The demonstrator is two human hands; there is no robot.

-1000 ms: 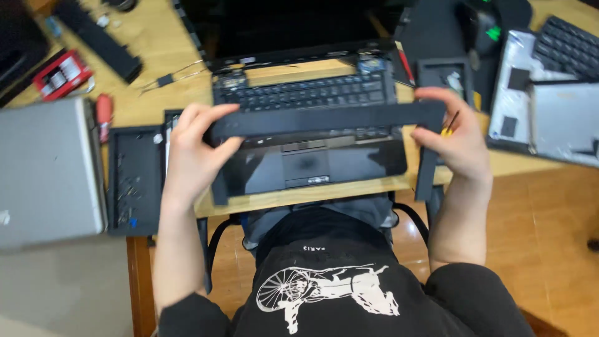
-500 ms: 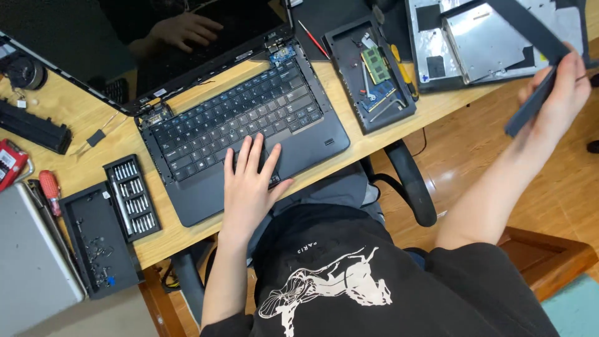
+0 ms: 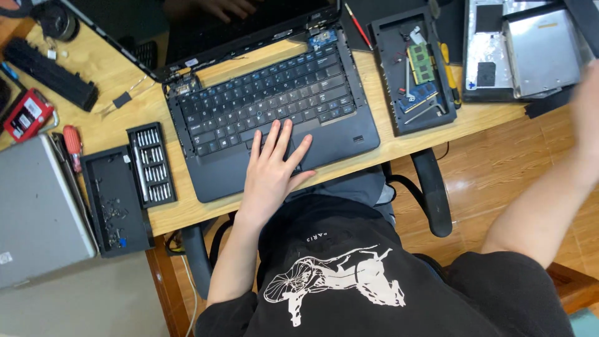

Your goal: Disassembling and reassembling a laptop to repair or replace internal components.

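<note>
Left hand (image 3: 271, 171) lies spread, fingers flat on the palm rest of the open black laptop (image 3: 274, 112) on the wooden surface (image 3: 399, 143), bit set (image 3: 151, 165) off to its left, while the right hand (image 3: 589, 118) blurs far right, grip unreadable.
</note>
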